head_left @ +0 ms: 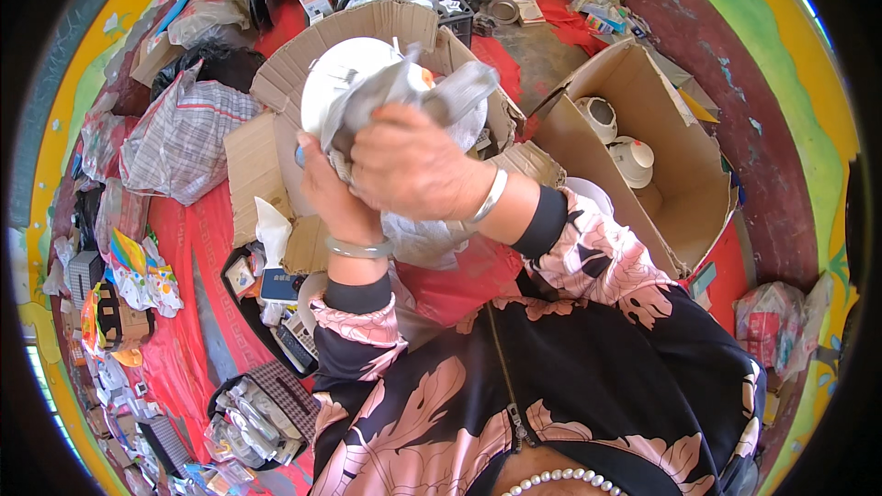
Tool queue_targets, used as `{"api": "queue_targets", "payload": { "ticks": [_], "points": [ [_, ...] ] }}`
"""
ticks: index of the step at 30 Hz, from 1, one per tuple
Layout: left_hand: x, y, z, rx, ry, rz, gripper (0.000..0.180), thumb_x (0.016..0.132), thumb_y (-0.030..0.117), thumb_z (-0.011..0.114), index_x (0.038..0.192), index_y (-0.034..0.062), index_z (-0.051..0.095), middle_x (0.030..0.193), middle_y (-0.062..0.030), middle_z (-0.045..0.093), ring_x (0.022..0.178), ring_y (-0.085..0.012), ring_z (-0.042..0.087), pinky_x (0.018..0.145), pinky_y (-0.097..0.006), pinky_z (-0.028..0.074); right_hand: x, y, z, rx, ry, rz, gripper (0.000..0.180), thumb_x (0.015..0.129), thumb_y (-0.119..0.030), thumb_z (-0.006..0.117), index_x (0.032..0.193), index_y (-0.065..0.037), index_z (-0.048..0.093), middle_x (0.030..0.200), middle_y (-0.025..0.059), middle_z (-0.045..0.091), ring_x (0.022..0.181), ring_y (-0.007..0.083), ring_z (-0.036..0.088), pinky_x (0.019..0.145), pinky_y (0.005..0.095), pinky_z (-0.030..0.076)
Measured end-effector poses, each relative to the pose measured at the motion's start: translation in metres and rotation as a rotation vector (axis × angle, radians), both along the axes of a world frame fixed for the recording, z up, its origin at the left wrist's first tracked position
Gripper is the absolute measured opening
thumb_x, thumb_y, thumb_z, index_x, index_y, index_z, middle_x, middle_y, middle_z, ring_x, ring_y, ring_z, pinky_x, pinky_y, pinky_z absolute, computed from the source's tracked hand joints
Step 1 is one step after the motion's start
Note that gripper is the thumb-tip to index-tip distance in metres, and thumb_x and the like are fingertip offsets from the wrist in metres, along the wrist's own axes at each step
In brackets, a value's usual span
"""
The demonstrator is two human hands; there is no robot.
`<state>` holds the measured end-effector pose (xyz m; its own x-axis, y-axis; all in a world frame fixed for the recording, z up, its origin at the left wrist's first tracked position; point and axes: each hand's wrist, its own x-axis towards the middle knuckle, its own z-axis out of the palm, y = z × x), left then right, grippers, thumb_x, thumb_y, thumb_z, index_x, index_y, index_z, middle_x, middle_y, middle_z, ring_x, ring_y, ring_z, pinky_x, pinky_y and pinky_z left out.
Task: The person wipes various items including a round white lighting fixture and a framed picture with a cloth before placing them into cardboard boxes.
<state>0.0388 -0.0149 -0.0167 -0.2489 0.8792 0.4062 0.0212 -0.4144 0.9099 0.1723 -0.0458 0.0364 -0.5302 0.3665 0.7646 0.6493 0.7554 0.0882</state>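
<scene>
Bright, mid-frame motion blur, bowed edges

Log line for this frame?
left hand: at white rounded object | right hand: gripping grey crumpled sheet | right side: open brown cardboard box

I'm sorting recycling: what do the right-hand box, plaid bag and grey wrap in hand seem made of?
Right-hand box: matt cardboard, brown, stiff-walled. Plaid bag: probably woven plastic, faint sheen, sharp creases. Grey wrap: perhaps plastic film, faintly shiny, wrinkled; blur leaves cloth possible.
</scene>
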Motion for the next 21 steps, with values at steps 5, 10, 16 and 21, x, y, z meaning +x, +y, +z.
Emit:
{"api": "queue_targets", "payload": {
  "ticks": [5, 10, 16, 21],
  "points": [
    [-0.021, 0.013, 0.02, -0.258, -0.67, -0.237, 0.052, 0.096, 0.041, 0.029, 0.125, 0.0007, 0.044, 0.126, -0.0123, 0.048, 0.111, -0.0258, 0.051, 0.093, -0.037, 0.041, -0.008, 0.001, -0.019, 0.093, -0.153, 0.056, 0.017, 0.06, -0.016, 0.054, 0.073, -0.008, 0.06, 0.075, 0.0009, 0.054, 0.083, 0.0172, 0.051, 0.082, 0.0312, 0.039],
    [-0.055, 0.031, 0.02, -0.328, -0.867, -0.326, 0.05, 0.096, 0.038, 0.027, 0.131, 0.0044, 0.039, 0.131, -0.0135, 0.045, 0.119, -0.028, 0.045, 0.098, -0.045, 0.039, 0.019, 0.013, -0.012, -0.081, -0.125, -0.234, 0.006, 0.066, -0.015, 0.059, 0.071, -0.014, 0.062, 0.064, 0.001, 0.052, 0.071, 0.0203, 0.054, 0.065, 0.0348, 0.041],
    [-0.06, 0.036, 0.006, -0.422, -0.943, -0.349, 0.049, 0.096, 0.036, 0.026, 0.132, 0.0048, 0.037, 0.132, -0.0131, 0.043, 0.12, -0.0289, 0.044, 0.098, -0.046, 0.038, 0.078, 0.027, 0.016, -0.844, 1.422, 0.132, 0.019, 0.091, -0.022, 0.055, 0.096, -0.006, 0.064, 0.086, 0.0034, 0.065, 0.075, 0.0114, 0.059, 0.065, 0.0242, 0.047],
    [-0.038, 0.027, 0.011, -0.369, -0.879, -0.392, 0.047, 0.097, 0.034, 0.028, 0.131, 0.0039, 0.038, 0.132, -0.0124, 0.044, 0.119, -0.0279, 0.044, 0.1, -0.041, 0.037, 0.067, 0.014, 0.03, -0.875, 1.646, 0.549, 0.03, 0.094, -0.027, 0.048, 0.113, -0.005, 0.054, 0.106, 0.005, 0.059, 0.09, 0.0112, 0.058, 0.078, 0.0261, 0.048]
  ]
}}
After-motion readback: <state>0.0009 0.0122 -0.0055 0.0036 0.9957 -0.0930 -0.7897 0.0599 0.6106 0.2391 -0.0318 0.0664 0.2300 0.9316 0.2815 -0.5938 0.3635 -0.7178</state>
